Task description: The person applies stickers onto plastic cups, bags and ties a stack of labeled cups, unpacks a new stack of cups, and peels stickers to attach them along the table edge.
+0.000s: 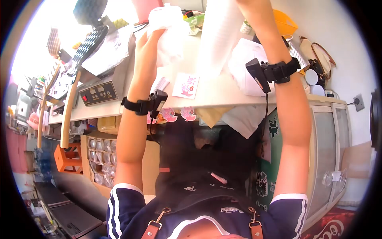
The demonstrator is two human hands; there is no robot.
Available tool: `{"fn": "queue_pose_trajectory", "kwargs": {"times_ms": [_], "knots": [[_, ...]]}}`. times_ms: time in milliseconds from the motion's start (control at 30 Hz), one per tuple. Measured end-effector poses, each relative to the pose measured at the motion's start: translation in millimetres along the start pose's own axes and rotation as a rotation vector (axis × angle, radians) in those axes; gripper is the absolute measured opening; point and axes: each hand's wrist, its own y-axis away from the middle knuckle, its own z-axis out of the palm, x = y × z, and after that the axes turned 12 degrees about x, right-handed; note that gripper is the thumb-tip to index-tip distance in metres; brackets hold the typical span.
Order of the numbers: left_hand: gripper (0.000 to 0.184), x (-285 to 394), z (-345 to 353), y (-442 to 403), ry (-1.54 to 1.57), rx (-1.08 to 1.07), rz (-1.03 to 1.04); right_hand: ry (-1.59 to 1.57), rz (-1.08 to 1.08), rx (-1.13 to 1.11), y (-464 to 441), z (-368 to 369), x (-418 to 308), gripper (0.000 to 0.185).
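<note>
My left hand (153, 36) is stretched forward over the table, against a white, overexposed object (169, 18). Glare washes out its fingers, so its grip is unclear. At the top edge my right hand (248, 4) is cut off by the frame, and its fingers do not show. Between the two arms a long white ribbed sheet (219, 36) runs down the table. A white bag-like bundle (248, 65) lies beside my right forearm. Nearer to me is a white card with pink print (186, 86).
A waffle-type iron with a control panel (99, 94) and long wooden handles (67, 115) stands at the left. A yellow basket (284, 24) and bags (318, 51) are at the back right. Below sit an orange stool (68, 157) and a box of clear cups (101, 159).
</note>
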Motion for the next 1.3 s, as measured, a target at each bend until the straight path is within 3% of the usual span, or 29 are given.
{"fn": "queue_pose_trajectory", "kwargs": {"times_ms": [133,200,233,300,433,467,533,567,633,667,700,733,767,800,867,900,1000,1067,1133,1200,1233,1300], "knots": [[0.025,24.8,0.0,24.9,0.033,-0.105,-0.019,0.141,-0.080,-0.105,13.7,12.4,13.2,0.087],[0.030,33.6,16.0,38.1,0.108,-0.121,0.118,0.037,-0.149,-0.155,19.0,15.5,14.2,0.091],[0.030,36.3,20.2,42.1,0.110,-0.125,0.115,0.042,-0.149,-0.153,22.8,15.5,14.8,0.091],[0.034,40.5,26.4,47.9,0.199,-0.189,0.141,0.258,-0.392,0.042,30.9,12.1,15.3,0.089],[0.034,42.4,33.4,55.0,0.207,-0.163,0.131,0.152,-0.478,-0.006,63.1,-17.3,-44.3,0.094],[0.034,40.1,36.4,54.9,0.150,-0.183,0.143,-0.126,-0.343,-0.112,71.7,-14.7,-41.6,0.076],[0.033,33.4,43.2,54.0,0.091,-0.205,0.148,-0.305,-0.225,-0.280,82.9,-20.1,-46.1,0.057],[0.036,27.3,48.5,51.1,0.041,-0.230,0.209,-0.207,-0.252,-0.344,84.4,-26.3,-49.9,0.056],[0.042,19.9,56.7,45.5,-0.056,-0.279,0.342,-0.055,-0.333,-0.436,60.7,-51.5,-31.5,0.030],[0.065,26.6,55.8,46.9,-0.238,-0.219,0.341,0.031,-0.197,-0.240,53.8,-65.4,-22.3,0.019],[0.065,20.2,53.4,41.6,-0.236,-0.220,0.342,0.058,-0.052,0.075,39.6,-76.8,-10.6,0.018],[0.079,6.0,50.7,31.5,-0.249,-0.154,0.434,0.061,-0.053,0.075,22.7,-87.9,8.7,0.018],[0.093,-6.1,49.3,21.8,-0.261,-0.088,0.525,0.240,-0.290,0.380,6.1,-97.6,34.7,0.014],[0.118,-12.3,49.5,14.2,-0.355,-0.103,0.449,0.417,-0.527,0.686,-7.4,-104.3,60.7,0.014],[0.121,-37.8,55.9,3.2,-0.390,-0.083,0.441,0.704,-0.591,0.301,-17.3,-106.8,119.3,0.021],[0.124,-47.8,60.4,-0.2,-0.427,-0.063,0.431,0.967,-0.567,-0.093,-23.2,-117.6,180.1,0.038],[0.134,-63.2,70.4,-11.9,-0.412,-0.088,0.438,1.243,-0.192,-0.422,10.5,-115.2,170.8,0.049],[0.136,-76.4,73.7,-21.9,-0.337,-0.140,0.484,0.846,-0.139,-0.230,4.4,-95.7,131.5,0.069],[0.133,-85.0,75.9,-19.5,-0.256,-0.150,0.421,0.302,0.007,-0.329,12.0,-67.5,74.3,0.093],[0.131,-88.0,76.7,-15.9,-0.173,-0.179,0.364,-0.046,0.117,-0.331,26.1,-34.5,58.9,0.110],[0.125,-87.5,76.9,-13.0,-0.248,-0.172,0.337,-0.047,0.115,-0.327,30.2,-16.6,54.9,0.110],[0.119,-84.6,76.6,-10.4,-0.323,-0.165,0.313,-0.041,-0.233,-0.203,36.8,10.9,54.0,0.100]]}}
